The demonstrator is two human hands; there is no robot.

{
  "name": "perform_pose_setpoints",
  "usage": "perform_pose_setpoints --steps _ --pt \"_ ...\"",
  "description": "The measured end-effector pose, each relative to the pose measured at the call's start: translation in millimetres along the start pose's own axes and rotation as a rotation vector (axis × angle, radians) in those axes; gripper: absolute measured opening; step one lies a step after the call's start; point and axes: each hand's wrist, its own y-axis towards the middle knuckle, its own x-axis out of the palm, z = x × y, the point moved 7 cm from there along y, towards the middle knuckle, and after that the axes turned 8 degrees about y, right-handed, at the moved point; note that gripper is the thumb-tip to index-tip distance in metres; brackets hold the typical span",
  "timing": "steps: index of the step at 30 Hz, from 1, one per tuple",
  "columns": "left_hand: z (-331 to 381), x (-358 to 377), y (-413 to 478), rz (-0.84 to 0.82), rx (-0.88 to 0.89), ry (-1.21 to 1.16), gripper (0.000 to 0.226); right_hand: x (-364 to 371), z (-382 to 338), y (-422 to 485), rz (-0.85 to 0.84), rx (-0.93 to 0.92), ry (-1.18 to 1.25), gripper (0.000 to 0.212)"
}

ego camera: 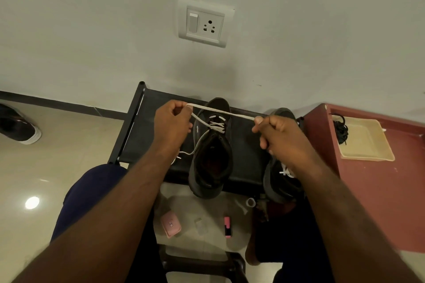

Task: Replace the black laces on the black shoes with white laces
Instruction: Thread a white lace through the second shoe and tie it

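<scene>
The left hand and the right hand each pinch the white lace with curled fingers, and a stretch of it runs taut between them. Between the hands and just below them, the black shoe stands on the black desk with the lace crossed through its front eyelets. A second shoe lies partly under the right hand. Right of that hand, black laces lie in a beige tray.

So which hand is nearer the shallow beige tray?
Right. The right hand is just left of the beige tray; the left hand is farther left, across the half-laced black shoe.
</scene>
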Motion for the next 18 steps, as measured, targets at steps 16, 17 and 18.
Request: perform_pose_setpoints --steps 16,17,18 --pt "9 37 2 -0.27 0.227 0.559 0.014 28 71 21 0.097 0.322 0.781 0.027" --pt "1 37 0 -0.312 0.185 0.63 0.015 35 72 23 0.029 0.363 0.814 0.034" --pt "-6 40 -3 -0.382 0.16 0.702 0.017 42 72 23 -0.052 0.389 0.818 0.037"
